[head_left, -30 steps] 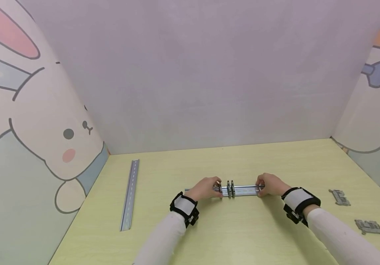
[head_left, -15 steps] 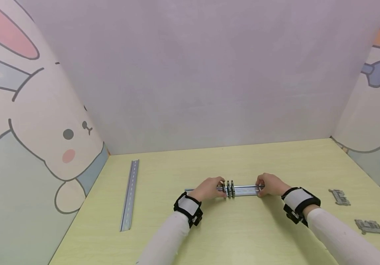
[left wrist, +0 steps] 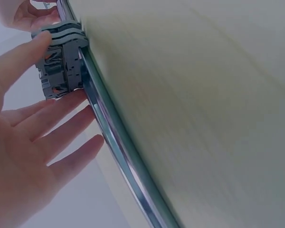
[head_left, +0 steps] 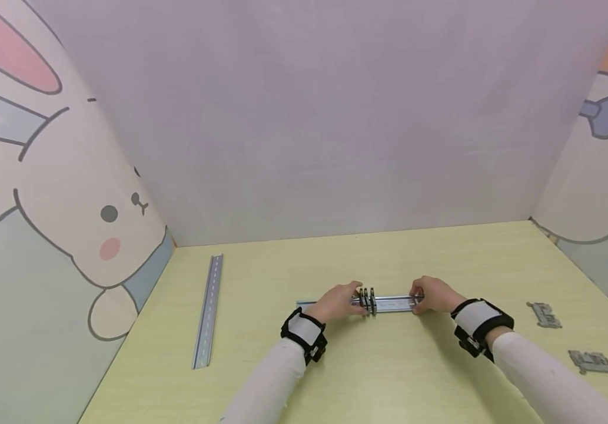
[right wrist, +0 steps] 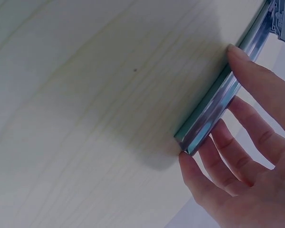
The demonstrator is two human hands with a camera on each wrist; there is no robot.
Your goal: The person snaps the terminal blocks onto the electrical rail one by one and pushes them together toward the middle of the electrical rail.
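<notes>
A metal DIN rail [head_left: 395, 304] lies crosswise on the table between both hands. Three grey terminal blocks [head_left: 368, 301] sit upright on it, close together near its middle. My left hand [head_left: 335, 302] pinches the leftmost block; in the left wrist view its thumb is on one end of the block [left wrist: 61, 61] and the fingers reach the other end, by the rail's edge. My right hand [head_left: 435, 294] grips the right end of the rail. The right wrist view shows its thumb on one long edge of the rail [right wrist: 211, 107] and fingertips along the other.
Another DIN rail [head_left: 208, 312] lies lengthwise on the left of the table. Two loose terminal blocks lie flat at the right, one farther back [head_left: 544, 315] and one nearer [head_left: 592, 363]. Printed side walls and a pale back wall [head_left: 309, 147] enclose the table.
My left hand has slid right along the rail, bringing the leftmost terminal block up against the other two. The right hand has stayed at the rail's end.
</notes>
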